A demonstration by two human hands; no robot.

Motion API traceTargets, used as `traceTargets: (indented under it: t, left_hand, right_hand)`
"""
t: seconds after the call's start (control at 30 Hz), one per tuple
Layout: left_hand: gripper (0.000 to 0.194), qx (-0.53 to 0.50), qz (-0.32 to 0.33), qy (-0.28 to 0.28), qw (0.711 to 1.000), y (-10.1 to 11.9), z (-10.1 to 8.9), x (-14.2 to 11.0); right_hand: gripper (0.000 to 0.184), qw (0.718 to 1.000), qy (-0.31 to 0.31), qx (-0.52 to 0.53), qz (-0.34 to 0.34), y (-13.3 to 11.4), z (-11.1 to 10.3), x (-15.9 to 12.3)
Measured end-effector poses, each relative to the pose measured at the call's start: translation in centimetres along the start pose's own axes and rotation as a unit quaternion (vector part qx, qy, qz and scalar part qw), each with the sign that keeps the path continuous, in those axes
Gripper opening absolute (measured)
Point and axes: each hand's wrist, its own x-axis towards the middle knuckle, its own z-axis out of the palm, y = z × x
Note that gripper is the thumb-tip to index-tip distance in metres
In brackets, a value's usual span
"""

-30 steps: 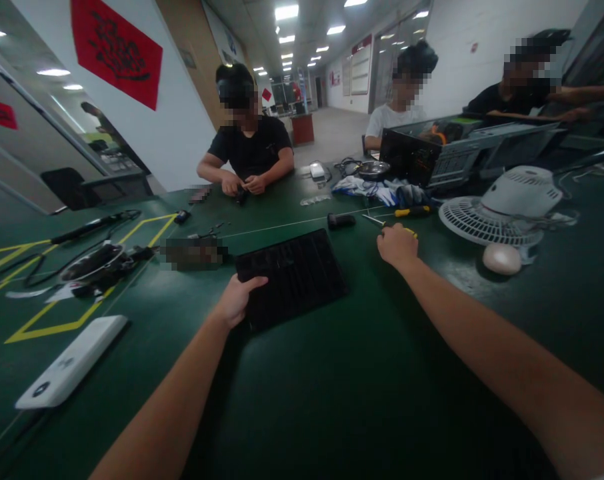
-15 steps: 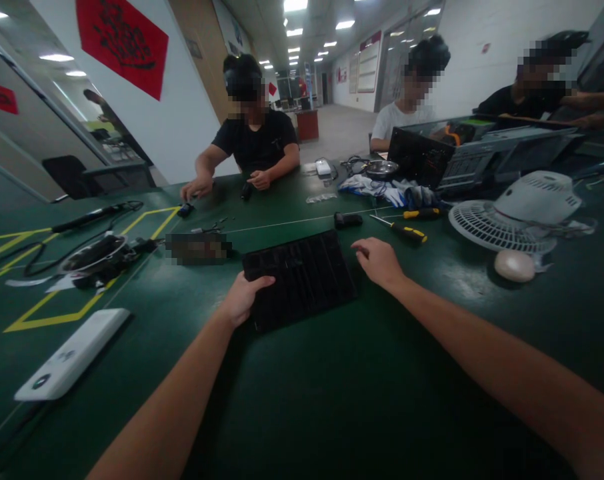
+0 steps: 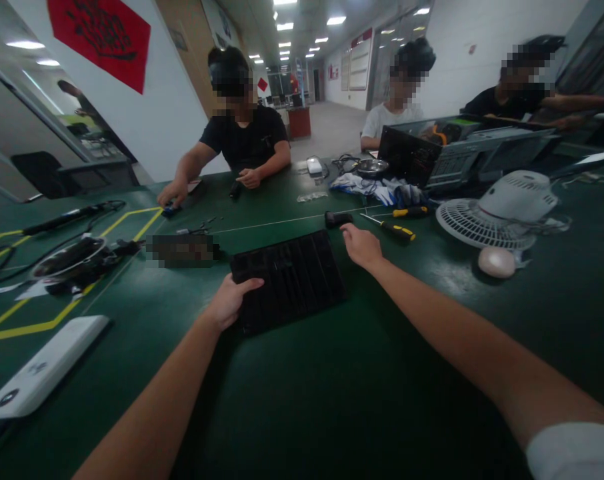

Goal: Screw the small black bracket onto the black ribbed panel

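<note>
My left hand [image 3: 227, 303] is closed on the left edge of a flat black tray [image 3: 307, 283] divided into ridged compartments, its thumb lying on top. The tray is tilted a little over the green table. To the right of the tray, my right hand [image 3: 362, 245] hovers with its fingers loosely bent and nothing visible in them. Just beyond its fingertips lies a short black cylindrical object [image 3: 337, 218]; whether they touch it I cannot tell. A screwdriver [image 3: 395, 230] with a yellow and black handle lies to the right, near a second yellow-handled tool [image 3: 411, 212].
A white fan [image 3: 502, 207] and a pale rounded object [image 3: 497, 263] stand at right. Behind are gloves [image 3: 367, 188] and an open computer case [image 3: 462, 157]. A long white device [image 3: 47, 367] and cables [image 3: 67, 263] lie at left. Co-workers sit across the table.
My right hand has moved slightly forward, closer to the black cylindrical object. The view has shifted, so most things appear farther left. My left hand keeps its hold on the tray.
</note>
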Motion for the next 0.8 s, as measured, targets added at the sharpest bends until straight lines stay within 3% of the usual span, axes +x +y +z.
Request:
traceTargets:
  t: [0.07, 0.27, 0.37, 0.5, 0.63, 0.7, 0.8]
  left_hand:
    - [0.046, 0.002, -0.005, -0.005, 1.000, 0.0, -0.1, 0.1]
    - [0.045, 0.004, -0.005, -0.013, 1.000, -0.1, -0.3, -0.1]
    - [0.047, 0.002, 0.004, -0.012, 1.000, -0.2, -0.2, -0.2]
    - [0.049, -0.003, 0.027, -0.003, 1.000, -0.1, 0.0, -0.3]
    - [0.046, 0.035, 0.127, 0.015, 0.991, 0.7, 0.9, -1.0]
    - [0.037, 0.097, 0.182, 0.024, 0.978, 1.2, 1.8, -1.8]
    - [0.021, 0.178, 0.213, 0.015, 0.961, 1.9, 3.1, -3.5]
  right_hand:
    - [0.048, 1.000, 0.007, -0.021, 0.019, -0.4, 0.0, 1.2]
    - [0.083, 0.997, -0.011, -0.053, 0.059, -0.8, 0.1, 5.0]
    - [0.074, 0.996, -0.027, -0.061, 0.067, -0.8, 0.3, 4.9]
    - [0.058, 0.996, -0.038, -0.052, 0.066, -0.8, 0.3, 2.2]
    - [0.049, 0.997, -0.050, 0.000, 0.055, -0.4, -0.1, 0.0]
    - [0.047, 0.996, -0.044, 0.043, 0.068, -0.1, -0.3, -0.1]
    - [0.053, 0.987, -0.027, 0.121, 0.097, 0.5, -0.5, 0.7]
